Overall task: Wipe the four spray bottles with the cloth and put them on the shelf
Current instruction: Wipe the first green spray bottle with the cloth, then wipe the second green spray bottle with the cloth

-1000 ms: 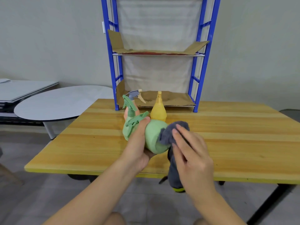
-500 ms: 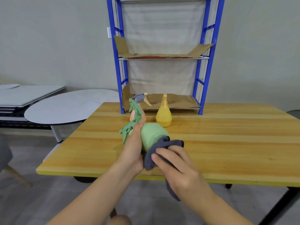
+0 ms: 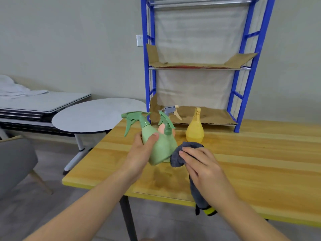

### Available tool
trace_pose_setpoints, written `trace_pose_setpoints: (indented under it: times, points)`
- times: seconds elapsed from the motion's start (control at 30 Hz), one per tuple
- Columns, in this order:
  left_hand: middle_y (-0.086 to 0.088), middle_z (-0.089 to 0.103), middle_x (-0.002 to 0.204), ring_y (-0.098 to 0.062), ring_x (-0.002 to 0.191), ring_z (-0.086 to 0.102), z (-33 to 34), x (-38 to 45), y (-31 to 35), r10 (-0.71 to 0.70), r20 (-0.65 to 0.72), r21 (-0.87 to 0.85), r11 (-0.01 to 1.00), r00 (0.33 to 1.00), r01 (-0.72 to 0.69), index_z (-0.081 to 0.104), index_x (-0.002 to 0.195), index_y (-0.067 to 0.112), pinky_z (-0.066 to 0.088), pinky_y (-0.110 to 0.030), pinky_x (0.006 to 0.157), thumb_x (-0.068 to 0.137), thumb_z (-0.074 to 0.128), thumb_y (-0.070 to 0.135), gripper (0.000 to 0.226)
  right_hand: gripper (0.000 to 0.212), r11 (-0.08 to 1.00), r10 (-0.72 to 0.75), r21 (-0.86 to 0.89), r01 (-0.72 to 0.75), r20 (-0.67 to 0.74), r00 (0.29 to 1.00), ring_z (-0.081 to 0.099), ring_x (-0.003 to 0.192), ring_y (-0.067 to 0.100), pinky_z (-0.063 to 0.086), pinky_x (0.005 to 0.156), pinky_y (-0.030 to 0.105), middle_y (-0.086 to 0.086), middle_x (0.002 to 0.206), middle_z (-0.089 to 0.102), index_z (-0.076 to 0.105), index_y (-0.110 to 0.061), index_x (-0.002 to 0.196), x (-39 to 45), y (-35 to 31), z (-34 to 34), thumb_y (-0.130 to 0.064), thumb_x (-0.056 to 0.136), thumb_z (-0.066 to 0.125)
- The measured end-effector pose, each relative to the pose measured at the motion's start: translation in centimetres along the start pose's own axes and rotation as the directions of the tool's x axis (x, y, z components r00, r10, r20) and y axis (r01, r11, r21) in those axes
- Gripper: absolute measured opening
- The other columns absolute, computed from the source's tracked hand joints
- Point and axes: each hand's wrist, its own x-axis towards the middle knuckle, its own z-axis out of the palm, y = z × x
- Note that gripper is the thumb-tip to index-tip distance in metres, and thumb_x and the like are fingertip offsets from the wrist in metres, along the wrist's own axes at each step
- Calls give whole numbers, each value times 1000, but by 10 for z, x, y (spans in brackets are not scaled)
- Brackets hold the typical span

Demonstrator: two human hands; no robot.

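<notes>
My left hand [image 3: 144,152] grips a pale green spray bottle [image 3: 154,145] just above the wooden table [image 3: 260,162], tilted, its trigger head pointing left. My right hand [image 3: 203,167] holds a grey cloth [image 3: 180,153] against the bottle's lower right side; the cloth's tail hangs over the table's front edge. Right behind stands a second green spray bottle [image 3: 167,126], and behind that a pinkish bottle [image 3: 162,129] with a grey sprayer, mostly hidden. A yellow spray bottle [image 3: 195,132] stands to the right. The blue shelf [image 3: 246,70] rises at the table's back, its boards lined with cardboard.
A round grey table [image 3: 97,115] stands left of the wooden one, with a low flat bed or bench [image 3: 40,103] beyond it. A grey chair [image 3: 15,162] sits at the lower left. A wall socket [image 3: 139,40] is beside the shelf.
The green bottle has turned from lying with its base toward me to nearly upright. The cloth has moved from the base to the lower right side. My view has shifted closer.
</notes>
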Motion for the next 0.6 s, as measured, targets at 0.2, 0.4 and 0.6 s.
trace_pose_setpoints:
  times: [0.2, 0.4, 0.6]
  points:
    - [7, 65, 113, -6, 96, 66, -55, 53, -23, 90, -45, 394, 917, 995, -65, 42, 127, 24, 52, -22, 69, 90, 69, 49, 53, 33, 998, -56, -27, 59, 107, 993, 55, 107, 15, 39, 101, 18, -6, 119, 62, 69, -13, 117, 33, -16, 33, -11, 84, 70]
    - [2, 63, 121, -23, 109, 63, -109, 128, -38, 91, -20, 647, 760, 996, -56, 40, 140, 24, 55, -44, 92, 84, 70, 59, 72, 31, 997, -77, 37, 72, 162, 984, 50, 101, 6, 33, 96, 8, -9, 111, 66, 73, -18, 109, 57, -16, 81, -12, 78, 78]
    - [-3, 46, 116, -29, 105, 54, -135, 208, -60, 111, -32, 664, 745, 993, -62, 33, 150, 47, 50, -39, 95, 79, 72, 63, 83, 29, 993, -112, 34, 109, 102, 988, 53, 95, 6, 39, 90, 9, -9, 109, 67, 75, -17, 106, 73, -6, 115, -13, 77, 75]
